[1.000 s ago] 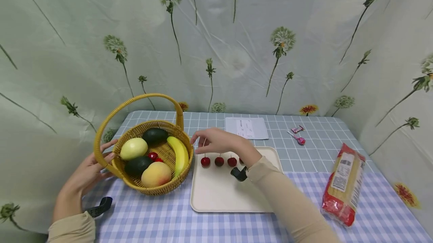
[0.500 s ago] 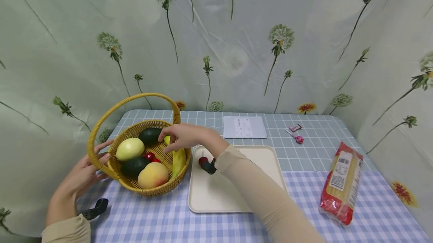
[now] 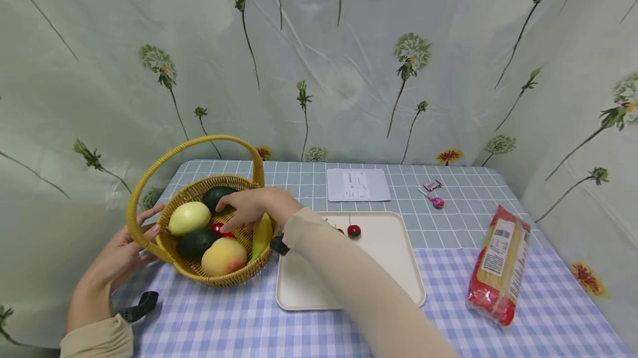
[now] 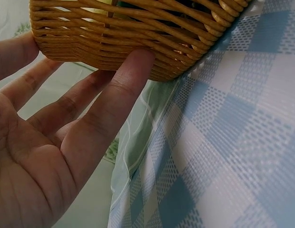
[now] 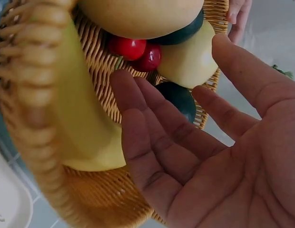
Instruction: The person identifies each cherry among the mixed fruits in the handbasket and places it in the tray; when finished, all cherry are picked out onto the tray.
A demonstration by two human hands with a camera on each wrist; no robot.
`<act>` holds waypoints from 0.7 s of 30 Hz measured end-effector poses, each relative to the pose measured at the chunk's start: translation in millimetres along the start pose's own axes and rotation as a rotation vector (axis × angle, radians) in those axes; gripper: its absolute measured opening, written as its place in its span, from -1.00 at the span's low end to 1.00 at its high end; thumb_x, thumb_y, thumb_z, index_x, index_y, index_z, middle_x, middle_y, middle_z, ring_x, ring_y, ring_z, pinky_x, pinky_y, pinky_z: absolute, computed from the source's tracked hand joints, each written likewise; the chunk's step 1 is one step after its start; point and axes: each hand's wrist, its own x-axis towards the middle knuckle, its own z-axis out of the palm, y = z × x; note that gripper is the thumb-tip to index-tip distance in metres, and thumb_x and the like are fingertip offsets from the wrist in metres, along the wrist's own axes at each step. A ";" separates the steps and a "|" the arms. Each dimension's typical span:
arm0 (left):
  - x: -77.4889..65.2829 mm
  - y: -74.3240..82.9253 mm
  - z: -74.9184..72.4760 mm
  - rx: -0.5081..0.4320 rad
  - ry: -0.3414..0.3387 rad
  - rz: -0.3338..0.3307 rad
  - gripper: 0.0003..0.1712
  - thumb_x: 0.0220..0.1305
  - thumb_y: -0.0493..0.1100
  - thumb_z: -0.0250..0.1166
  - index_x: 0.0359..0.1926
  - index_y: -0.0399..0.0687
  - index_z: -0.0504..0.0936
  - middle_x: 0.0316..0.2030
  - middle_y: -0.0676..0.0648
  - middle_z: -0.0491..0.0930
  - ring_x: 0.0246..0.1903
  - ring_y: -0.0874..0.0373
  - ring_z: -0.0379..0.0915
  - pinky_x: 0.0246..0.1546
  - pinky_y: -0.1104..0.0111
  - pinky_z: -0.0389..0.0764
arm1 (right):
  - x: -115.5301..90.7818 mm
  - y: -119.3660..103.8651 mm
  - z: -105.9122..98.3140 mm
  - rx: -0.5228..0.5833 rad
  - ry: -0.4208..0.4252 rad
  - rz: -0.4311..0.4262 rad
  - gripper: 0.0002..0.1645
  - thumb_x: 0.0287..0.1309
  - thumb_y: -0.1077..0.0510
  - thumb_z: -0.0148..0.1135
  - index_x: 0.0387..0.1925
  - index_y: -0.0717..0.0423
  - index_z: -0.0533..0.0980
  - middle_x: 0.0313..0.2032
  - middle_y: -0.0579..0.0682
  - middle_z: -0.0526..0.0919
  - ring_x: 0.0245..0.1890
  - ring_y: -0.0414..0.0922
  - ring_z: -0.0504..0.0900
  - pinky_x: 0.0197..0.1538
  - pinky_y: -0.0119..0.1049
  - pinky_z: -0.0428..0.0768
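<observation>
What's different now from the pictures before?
The right hand moved left, from the edge of the tray to over the inside of the basket. I see it holding nothing now. The left hand stayed against the basket's side; the peach stayed put too.

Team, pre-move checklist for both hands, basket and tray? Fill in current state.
1. Left hand on basket: ok, fingers touch its side.
2. Basket upright: ok.
3. Right hand free: ok, nothing gripped.
4. Red fruit in basket visible: ok, in right wrist view.
5. Tray unobstructed in head view: not ok, right sleeve crosses it.
6. Tray cherries counted: cannot tell, sleeve may hide some.
</observation>
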 end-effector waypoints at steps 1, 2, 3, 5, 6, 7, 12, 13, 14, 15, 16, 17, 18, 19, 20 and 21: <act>-0.1 0.1 -0.1 0.000 0.000 -0.001 -0.29 0.75 -0.21 -0.04 0.75 0.27 0.01 0.15 0.44 0.61 0.07 0.45 0.64 -0.12 0.41 0.70 | 2.0 -1.5 0.0 0.009 -0.008 0.016 -0.19 0.51 -0.15 0.28 0.64 -0.20 0.23 0.41 -0.10 0.40 -0.19 -0.06 0.77 0.03 -0.33 0.73; -0.2 0.1 -0.1 0.002 0.002 -0.002 -0.29 0.75 -0.21 -0.04 0.75 0.27 0.01 0.15 0.45 0.61 0.07 0.44 0.64 -0.12 0.40 0.70 | 4.0 -2.8 0.0 0.018 -0.015 0.031 -0.18 0.51 -0.15 0.29 0.65 -0.22 0.22 0.37 -0.10 0.42 -0.19 -0.06 0.77 0.03 -0.34 0.73; -0.3 0.0 -0.2 0.001 0.002 -0.003 -0.29 0.75 -0.20 -0.04 0.75 0.27 0.01 0.15 0.45 0.61 0.06 0.44 0.64 -0.12 0.41 0.70 | 5.8 -3.9 0.2 0.025 -0.022 0.044 -0.18 0.51 -0.15 0.29 0.65 -0.23 0.22 0.33 -0.10 0.45 -0.17 -0.07 0.78 0.04 -0.33 0.74; -0.7 -0.6 0.2 -0.003 0.004 -0.003 -0.29 0.75 -0.20 -0.04 0.74 0.28 0.01 0.15 0.45 0.61 0.06 0.43 0.65 -0.12 0.40 0.71 | 9.4 -5.5 0.8 0.030 -0.028 0.077 -0.18 0.49 -0.16 0.30 0.64 -0.26 0.23 0.26 -0.13 0.47 -0.13 -0.08 0.80 0.05 -0.35 0.74; -1.2 -1.2 0.7 -0.007 0.004 -0.001 -0.29 0.75 -0.21 -0.05 0.74 0.27 0.02 0.15 0.44 0.62 0.06 0.42 0.66 -0.11 0.40 0.71 | 11.0 -6.1 1.2 0.032 -0.032 0.098 -0.18 0.49 -0.16 0.31 0.64 -0.28 0.23 0.23 -0.12 0.50 -0.10 -0.09 0.81 0.07 -0.36 0.74; -1.7 -1.5 0.8 -0.014 0.002 0.000 -0.29 0.75 -0.21 -0.05 0.74 0.27 0.02 0.15 0.43 0.62 0.06 0.41 0.66 -0.11 0.39 0.72 | 12.5 -6.9 1.5 0.028 -0.034 0.117 -0.18 0.48 -0.16 0.32 0.63 -0.30 0.24 0.21 -0.14 0.52 -0.08 -0.11 0.81 0.07 -0.37 0.73; -4.6 -3.6 3.0 -0.027 -0.010 0.015 -0.31 0.75 -0.24 -0.07 0.73 0.27 0.06 0.15 0.40 0.64 0.06 0.39 0.67 -0.10 0.37 0.73 | 18.9 -10.9 3.6 -0.001 -0.061 0.194 -0.17 0.45 -0.18 0.34 0.63 -0.40 0.24 0.10 -0.11 0.70 -0.03 -0.16 0.82 0.06 -0.37 0.72; -4.8 -3.7 3.5 -0.026 -0.010 0.016 -0.31 0.75 -0.23 -0.07 0.73 0.28 0.06 0.15 0.39 0.65 0.05 0.39 0.67 -0.10 0.36 0.73 | 20.1 -12.1 4.2 -0.003 -0.064 0.204 -0.17 0.45 -0.18 0.35 0.62 -0.41 0.25 0.07 -0.11 0.72 -0.04 -0.16 0.83 0.06 -0.37 0.72; -4.8 -3.8 4.1 -0.026 -0.009 0.018 -0.31 0.75 -0.23 -0.07 0.73 0.27 0.06 0.14 0.38 0.65 0.05 0.39 0.67 -0.10 0.36 0.73 | 21.2 -13.4 4.7 -0.011 -0.068 0.211 -0.17 0.45 -0.19 0.35 0.63 -0.43 0.24 0.04 -0.09 0.75 -0.04 -0.16 0.83 0.06 -0.37 0.72; -4.5 -3.6 4.4 -0.025 -0.008 0.017 -0.31 0.75 -0.23 -0.07 0.73 0.28 0.06 0.14 0.38 0.65 0.05 0.38 0.67 -0.10 0.36 0.73 | 22.0 -15.1 5.3 -0.020 -0.072 0.220 -0.17 0.45 -0.19 0.34 0.63 -0.44 0.24 0.00 -0.07 0.78 -0.05 -0.17 0.83 0.06 -0.37 0.72; -4.2 -3.3 4.7 -0.024 -0.005 0.017 -0.32 0.75 -0.23 -0.06 0.73 0.28 0.07 0.13 0.37 0.66 0.04 0.38 0.67 -0.10 0.36 0.73 | 23.0 -16.7 6.1 -0.027 -0.072 0.229 -0.16 0.45 -0.19 0.34 0.63 -0.46 0.23 -0.04 -0.09 0.78 -0.06 -0.18 0.83 0.06 -0.37 0.72; -3.9 -3.0 4.8 -0.024 -0.003 0.015 -0.32 0.75 -0.22 -0.06 0.73 0.29 0.07 0.13 0.36 0.66 0.04 0.38 0.68 -0.10 0.36 0.73 | 24.1 -18.3 6.8 -0.036 -0.073 0.233 -0.16 0.45 -0.19 0.34 0.63 -0.47 0.23 -0.08 -0.10 0.79 -0.07 -0.19 0.82 0.06 -0.38 0.71; -3.7 -2.7 4.8 -0.025 -0.002 0.012 -0.32 0.75 -0.22 -0.06 0.72 0.29 0.07 0.12 0.36 0.66 0.04 0.38 0.68 -0.10 0.36 0.73 | 25.2 -20.0 7.7 -0.042 -0.070 0.243 -0.16 0.45 -0.19 0.34 0.63 -0.49 0.23 -0.12 -0.12 0.79 -0.08 -0.21 0.82 0.05 -0.38 0.71; -3.4 -2.2 4.6 -0.023 -0.001 0.011 -0.32 0.75 -0.22 -0.06 0.72 0.29 0.07 0.12 0.36 0.66 0.04 0.38 0.68 -0.10 0.36 0.73 | 26.5 -21.7 8.6 -0.048 -0.067 0.252 -0.16 0.45 -0.19 0.34 0.63 -0.51 0.22 -0.15 -0.14 0.78 -0.09 -0.22 0.81 0.04 -0.39 0.70; -3.0 -1.8 4.3 -0.025 -0.002 0.011 -0.32 0.75 -0.22 -0.06 0.72 0.30 0.07 0.12 0.35 0.66 0.04 0.37 0.68 -0.09 0.36 0.73 | 27.6 -23.2 9.0 -0.060 -0.067 0.255 -0.16 0.45 -0.19 0.34 0.63 -0.52 0.22 -0.16 -0.16 0.77 -0.11 -0.23 0.80 0.03 -0.40 0.70; -2.7 -1.3 4.0 -0.022 -0.001 0.010 -0.32 0.75 -0.22 -0.06 0.72 0.30 0.07 0.13 0.36 0.65 0.04 0.38 0.67 -0.09 0.36 0.73 | 28.5 -24.7 9.3 -0.069 -0.067 0.263 -0.16 0.45 -0.19 0.34 0.63 -0.52 0.22 -0.17 -0.18 0.76 -0.11 -0.24 0.80 0.03 -0.40 0.70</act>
